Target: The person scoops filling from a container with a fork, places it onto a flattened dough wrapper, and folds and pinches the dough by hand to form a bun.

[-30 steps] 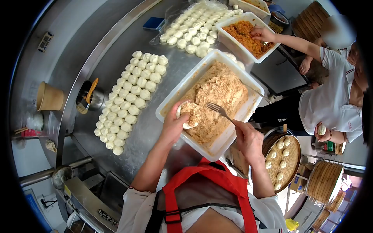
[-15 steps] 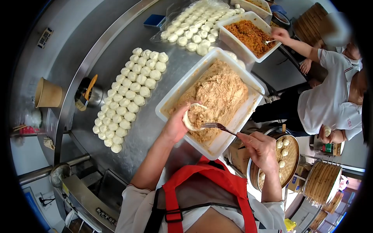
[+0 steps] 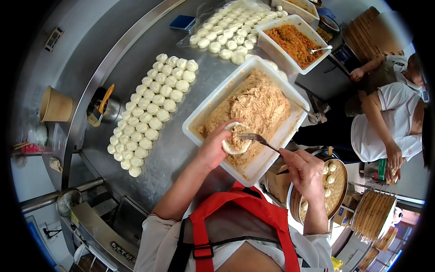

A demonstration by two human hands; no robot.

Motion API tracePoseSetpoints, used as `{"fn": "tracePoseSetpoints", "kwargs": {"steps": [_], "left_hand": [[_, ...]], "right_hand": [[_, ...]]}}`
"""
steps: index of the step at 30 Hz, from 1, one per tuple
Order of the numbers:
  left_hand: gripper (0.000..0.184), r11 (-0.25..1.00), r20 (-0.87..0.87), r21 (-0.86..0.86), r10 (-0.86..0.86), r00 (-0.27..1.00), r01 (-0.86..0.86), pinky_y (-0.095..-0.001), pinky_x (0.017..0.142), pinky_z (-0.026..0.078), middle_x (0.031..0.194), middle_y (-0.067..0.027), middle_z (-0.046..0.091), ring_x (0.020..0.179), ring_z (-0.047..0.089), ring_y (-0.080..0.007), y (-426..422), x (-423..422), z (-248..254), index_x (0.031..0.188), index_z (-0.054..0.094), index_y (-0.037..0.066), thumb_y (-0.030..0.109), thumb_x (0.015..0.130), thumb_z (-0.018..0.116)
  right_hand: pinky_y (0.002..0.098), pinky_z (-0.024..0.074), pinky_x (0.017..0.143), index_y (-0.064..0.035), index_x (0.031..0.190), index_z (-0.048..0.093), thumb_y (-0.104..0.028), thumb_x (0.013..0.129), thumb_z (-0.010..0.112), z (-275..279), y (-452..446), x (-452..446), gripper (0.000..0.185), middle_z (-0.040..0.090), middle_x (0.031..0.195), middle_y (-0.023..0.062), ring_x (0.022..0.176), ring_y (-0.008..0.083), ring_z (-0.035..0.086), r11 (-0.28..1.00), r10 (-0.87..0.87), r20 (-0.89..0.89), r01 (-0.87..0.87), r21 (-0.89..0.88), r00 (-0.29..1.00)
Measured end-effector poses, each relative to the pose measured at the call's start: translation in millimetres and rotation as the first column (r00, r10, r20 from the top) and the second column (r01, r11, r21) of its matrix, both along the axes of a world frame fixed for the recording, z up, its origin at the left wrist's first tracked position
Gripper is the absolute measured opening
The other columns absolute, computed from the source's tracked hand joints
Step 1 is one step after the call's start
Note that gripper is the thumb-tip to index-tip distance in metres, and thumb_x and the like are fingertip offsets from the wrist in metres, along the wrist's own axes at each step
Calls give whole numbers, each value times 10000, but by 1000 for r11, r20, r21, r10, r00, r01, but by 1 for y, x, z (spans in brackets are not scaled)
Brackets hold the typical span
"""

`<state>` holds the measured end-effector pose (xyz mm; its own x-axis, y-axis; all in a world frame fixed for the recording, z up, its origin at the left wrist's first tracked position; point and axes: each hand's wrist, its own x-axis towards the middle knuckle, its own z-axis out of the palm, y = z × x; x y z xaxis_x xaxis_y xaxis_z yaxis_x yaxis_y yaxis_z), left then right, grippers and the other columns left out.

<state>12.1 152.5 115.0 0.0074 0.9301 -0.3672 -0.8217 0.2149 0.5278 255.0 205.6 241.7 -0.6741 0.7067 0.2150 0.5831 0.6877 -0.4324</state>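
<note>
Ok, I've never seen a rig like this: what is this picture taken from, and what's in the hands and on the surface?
No machine here: these are a person's bare hands, seen by one camera worn on the head, facing forward and down.

The left hand holds a round white dough wrapper with filling in it. The right hand holds a metal fork, tines at that filling. Below is a white rectangular plastic tub of light brown filling.

The grey metal table also bears rows of small white dough pieces; another batch lies beyond.
</note>
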Motion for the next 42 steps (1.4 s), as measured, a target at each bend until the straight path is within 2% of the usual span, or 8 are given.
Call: {"fn": "tracePoseSetpoints", "kwargs": {"steps": [4,7,10,13,23,28,35,42], "left_hand": [[493,998,192,57,24,981,-36,-413,1015,505,1347,-91,529,1226,561,-210,0,-6,-4,1409,452,28,35,918,491],[576,983,-112,182,60,992,-39,-385,1019,497,1360,-69,511,1224,554,-188,-5,1,-5,1420,445,54,-1,872,614],[676,985,-333,166,93,938,-39,-345,1025,481,1349,-46,516,1217,542,-159,-5,4,1,1421,448,75,-63,802,684],[666,972,-507,227,166,846,-55,-315,1030,466,1339,-36,523,1211,533,-140,-4,7,-4,1416,451,77,-65,809,687],[580,970,-621,243,181,762,-33,-317,1049,450,1339,-45,551,1227,527,-151,-3,9,-11,1380,482,69,-85,842,634],[585,970,-708,242,159,688,25,-315,1059,442,1353,-58,550,1247,517,-161,-4,6,-8,1368,495,69,-104,825,626],[608,982,-662,182,91,744,42,-312,1062,441,1371,-65,542,1271,506,-170,-5,6,-7,1381,486,70,-129,817,597],[632,983,-679,169,58,732,78,-310,1041,459,1363,-59,542,1257,510,-156,-3,5,-1,1384,483,54,-152,792,558]], "right_hand": [[340,505,573,-53,1070,721,75,781,657,4,2,3,323,627,744,109,628,262,639,984,-154,-75,146,-100,985],[337,510,586,-51,1074,719,64,821,656,4,1,5,285,633,754,114,643,269,650,971,-208,-43,201,-133,977],[339,507,583,-56,1079,718,49,834,662,-3,0,5,273,638,763,117,643,272,649,975,-194,-80,183,-126,978],[346,500,570,-63,1083,719,44,822,674,-9,0,3,285,635,758,114,628,270,639,985,-158,-94,151,-82,983],[359,495,549,-84,1074,732,22,792,686,-7,-7,0,305,614,721,88,604,264,630,993,-83,59,88,-76,995],[368,508,570,-75,1072,729,19,810,677,-14,-7,3,283,628,732,102,619,275,642,974,-109,-4,106,-202,994],[339,521,607,-55,1073,727,15,834,670,-18,-3,11,256,668,794,130,655,276,663,935,-121,-44,99,-340,992],[299,523,704,-41,1096,722,4,882,650,-29,-1,15,230,709,898,134,765,197,677,842,-177,-93,102,-530,980]]}}
